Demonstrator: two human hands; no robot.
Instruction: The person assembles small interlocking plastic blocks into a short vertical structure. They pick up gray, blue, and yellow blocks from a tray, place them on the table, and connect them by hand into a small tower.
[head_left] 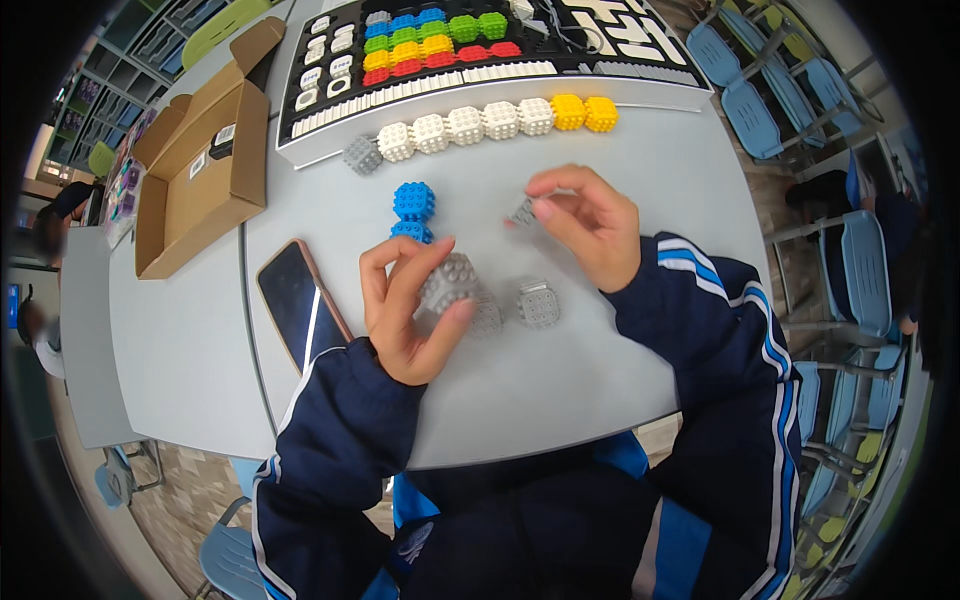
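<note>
between left fingers [440, 300]: grey studded cube [450, 282]

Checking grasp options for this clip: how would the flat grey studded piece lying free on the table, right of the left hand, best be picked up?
Judging by its pose, the grey studded piece lies flat, studs up, on the table. Best pinch its two opposite side edges from above. The right side is open; the left hand and another grey piece crowd the other.

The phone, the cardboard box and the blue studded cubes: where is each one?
phone [300, 310], head view, middle of its dark screen.
cardboard box [200, 195], head view, its open inside floor.
blue studded cubes [413, 200], head view, top face of the farther cube.
</note>
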